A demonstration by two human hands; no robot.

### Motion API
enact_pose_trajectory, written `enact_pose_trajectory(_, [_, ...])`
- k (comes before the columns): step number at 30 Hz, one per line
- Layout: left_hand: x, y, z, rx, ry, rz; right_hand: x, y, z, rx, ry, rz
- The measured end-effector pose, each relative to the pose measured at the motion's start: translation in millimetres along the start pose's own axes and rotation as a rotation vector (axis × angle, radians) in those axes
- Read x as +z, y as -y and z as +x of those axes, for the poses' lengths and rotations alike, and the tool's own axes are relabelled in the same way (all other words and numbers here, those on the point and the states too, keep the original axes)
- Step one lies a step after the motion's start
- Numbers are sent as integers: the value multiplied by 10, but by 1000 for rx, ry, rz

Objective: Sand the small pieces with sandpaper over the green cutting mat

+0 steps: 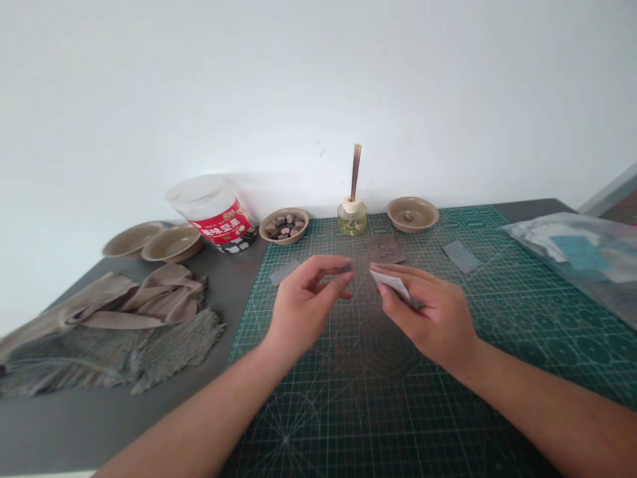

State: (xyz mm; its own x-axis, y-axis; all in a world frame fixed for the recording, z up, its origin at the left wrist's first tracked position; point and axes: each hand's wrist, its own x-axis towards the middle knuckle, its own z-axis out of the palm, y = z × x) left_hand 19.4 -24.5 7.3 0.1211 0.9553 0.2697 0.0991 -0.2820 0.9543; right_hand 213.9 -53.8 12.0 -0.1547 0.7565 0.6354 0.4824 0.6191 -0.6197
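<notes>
My left hand (308, 295) is closed in a pinch above the green cutting mat (328, 398). Between its thumb and fingers shows a small dark piece (347, 267), too blurred to name surely. Facing it, a short gap away, my right hand (432, 312) grips a folded, pale piece of sandpaper (393, 284) between thumb and fingers. Behind the hands lies a brown square of sandpaper (387, 250) with dark marks on its back. Grey sheets rest flat on the mat, one (284, 273) beside my left hand and another (462, 256) at the right.
A bowl of small brown chunks (284, 231), a reed diffuser (352, 216) and another bowl (413, 218) line the wall. At left stand a red-labelled tub (219, 222), two bowls (172, 244) and crumpled cloths (114, 332). A plastic bag (577, 249) lies right.
</notes>
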Motion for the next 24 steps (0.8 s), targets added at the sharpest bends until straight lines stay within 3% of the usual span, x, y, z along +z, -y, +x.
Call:
enact_pose_trajectory(4, [17,-17,-20,-1,3,81,-2,39,-32,-72,10,-42])
enact_pose_trajectory(14, [-23,-4,-51,214,72,402,82,33,-93,-199,53,-228])
enact_pose_trajectory(24, [2,-67,-63,239,46,527,102,-3,-81,-168,83,-257])
